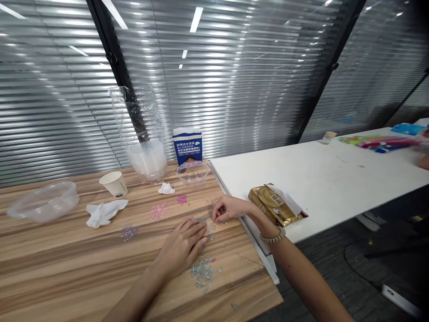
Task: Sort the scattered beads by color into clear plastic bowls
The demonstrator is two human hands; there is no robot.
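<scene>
A heap of clear beads (202, 271) lies on the wooden bench (67, 264) just below the flat, spread left hand (182, 246), while beyond it the right hand's (228, 208) grip pinches one bead; small, steady picks seem wisest, pink piles (158, 211) farther off.

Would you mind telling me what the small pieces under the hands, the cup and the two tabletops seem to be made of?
The small pieces look like clear glass or plastic beads: they glint and let the wood show through. The cup seems to be matt white paper with a printed band. The near tabletop shows striped wood grain, possibly laminate. The far tabletop is plain white, smooth, probably coated board.
</scene>
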